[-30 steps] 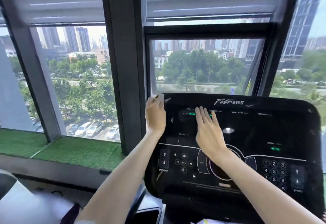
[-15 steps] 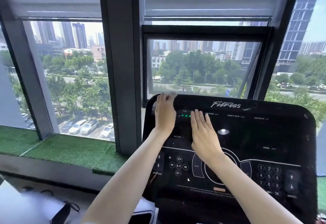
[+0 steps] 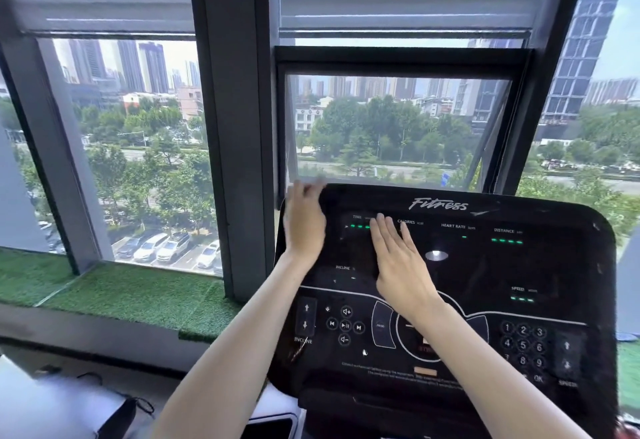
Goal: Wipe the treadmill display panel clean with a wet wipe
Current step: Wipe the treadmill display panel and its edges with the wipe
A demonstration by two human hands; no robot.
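- City towers and treetops fill the windows (image 3: 398, 127) behind the black treadmill display panel (image 3: 485, 265), its green readouts (image 3: 507, 240) lit.
- Your right hand (image 3: 401, 265) lies flat on the panel, fingers straight, tips by the TIME readout (image 3: 358, 222), gripping nothing visible.
- Your left hand (image 3: 304, 224) sits at the panel's upper-left corner, blurred; whether it clutches the wet wipe cannot be told, and no wipe shows plainly.
- Risk: with the console apparently live, a sweep down over the incline arrows (image 3: 306, 315) or playback buttons (image 3: 345, 325) could trigger a command; a dripping wipe could leave streaks.
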